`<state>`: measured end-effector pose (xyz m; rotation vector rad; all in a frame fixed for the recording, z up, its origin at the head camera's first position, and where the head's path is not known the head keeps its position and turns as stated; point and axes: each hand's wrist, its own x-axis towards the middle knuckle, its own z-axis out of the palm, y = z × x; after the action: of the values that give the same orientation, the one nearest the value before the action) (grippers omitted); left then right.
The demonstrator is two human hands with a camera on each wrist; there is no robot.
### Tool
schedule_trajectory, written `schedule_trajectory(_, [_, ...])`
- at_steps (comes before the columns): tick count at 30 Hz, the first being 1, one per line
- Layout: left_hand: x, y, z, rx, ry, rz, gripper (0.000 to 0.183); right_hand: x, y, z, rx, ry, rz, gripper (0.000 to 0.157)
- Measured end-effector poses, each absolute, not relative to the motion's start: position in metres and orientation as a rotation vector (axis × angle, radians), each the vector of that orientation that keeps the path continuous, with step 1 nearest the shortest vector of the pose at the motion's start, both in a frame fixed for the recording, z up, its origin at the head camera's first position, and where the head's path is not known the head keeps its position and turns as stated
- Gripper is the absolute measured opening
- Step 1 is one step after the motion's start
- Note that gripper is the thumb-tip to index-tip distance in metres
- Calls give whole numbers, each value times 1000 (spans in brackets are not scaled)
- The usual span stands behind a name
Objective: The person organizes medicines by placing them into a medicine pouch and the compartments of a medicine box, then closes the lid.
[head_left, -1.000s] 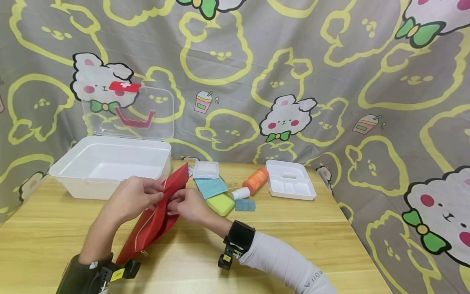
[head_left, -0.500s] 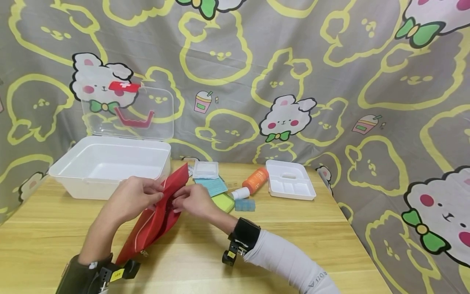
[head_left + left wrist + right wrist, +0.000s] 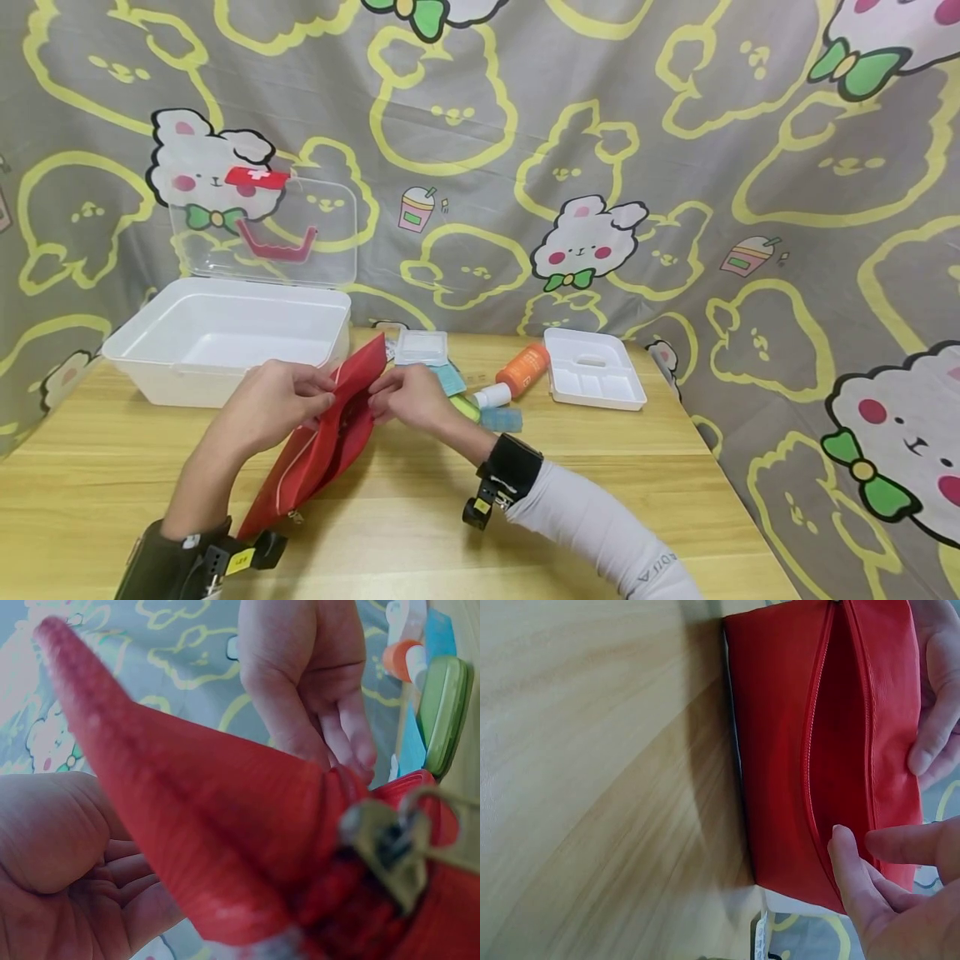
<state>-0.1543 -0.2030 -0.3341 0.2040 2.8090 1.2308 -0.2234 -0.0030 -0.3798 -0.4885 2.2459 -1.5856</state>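
A red zippered pouch (image 3: pixel 303 467) stands tilted on the table in the head view, its long zipper undone. My left hand (image 3: pixel 281 404) pinches the pouch's left side near the top. On the opposite side, my right hand (image 3: pixel 412 400) pinches the edge of the opening and holds it apart from the other edge. The right wrist view looks into the gap, where red lining (image 3: pixel 844 750) shows between the zipper rows. A metal zipper pull (image 3: pixel 390 847) appears large in the left wrist view.
Behind the left hand stands a white box (image 3: pixel 225 333), its clear lid (image 3: pixel 330 217) raised. A clear case (image 3: pixel 422 346), teal packets (image 3: pixel 452 379), a green case (image 3: pixel 465 407), a blue packet (image 3: pixel 501 419), an orange bottle (image 3: pixel 525 369) and a white divided tray (image 3: pixel 592 383) lie to the right.
My right hand has drawn back to the right and slightly up, and the pouch's mouth gapes wider. My left hand has stayed in place. More of the green case is now covered.
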Motion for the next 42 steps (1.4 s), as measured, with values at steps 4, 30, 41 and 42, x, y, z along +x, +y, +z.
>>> schedule_trajectory(4, [-155, -203, -335, 202, 2804, 1232, 30, -228, 0, -380, -505, 2310, -1567, 12])
schedule_trajectory(30, [-154, -202, -334, 201, 2797, 1235, 29, -285, -5, -377, -450, 2701, -1342, 12])
schedule_trajectory(41, [-155, -204, -332, 200, 2796, 1222, 30, -308, -24, -393, -375, 2794, -1151, 23])
schedule_trajectory(42, [-155, -204, -332, 197, 2796, 1222, 30, -310, -26, -395, -366, 2791, -1147, 24])
